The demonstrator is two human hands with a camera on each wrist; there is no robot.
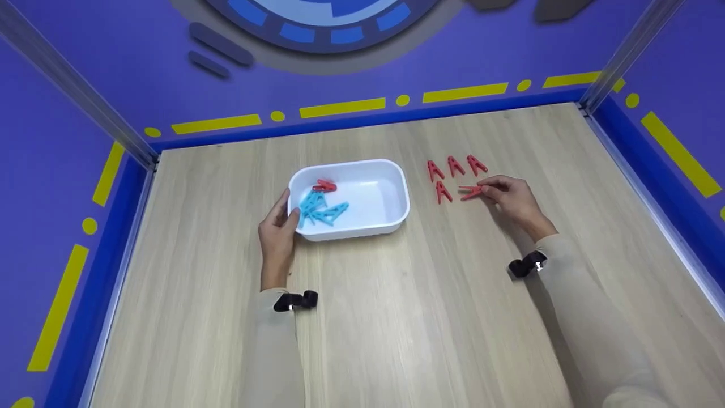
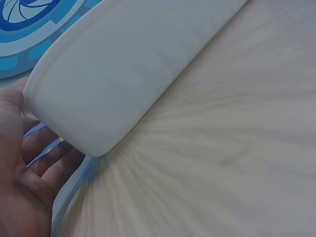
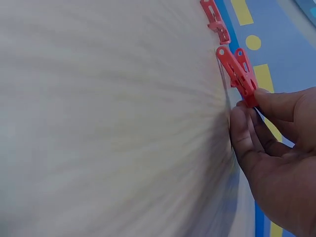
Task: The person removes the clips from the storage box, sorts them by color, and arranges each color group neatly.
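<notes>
Head view, right of centre: our right hand [image 1: 510, 197] pinches a red clothespin [image 1: 470, 192] by its tail, its body pointing left beyond our fingertips. Our left hand [image 1: 278, 229], fingers relaxed, rests against the white tray [image 1: 396, 195].

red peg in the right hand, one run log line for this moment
right hand pinches red peg | left hand steadies white tub

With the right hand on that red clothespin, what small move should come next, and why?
Probably set the red clothespin down beside the lone one in the second row. The right hand pinches it just off the table, and three red pins already stand in a row above. The left hand steadies the white tray.
</notes>
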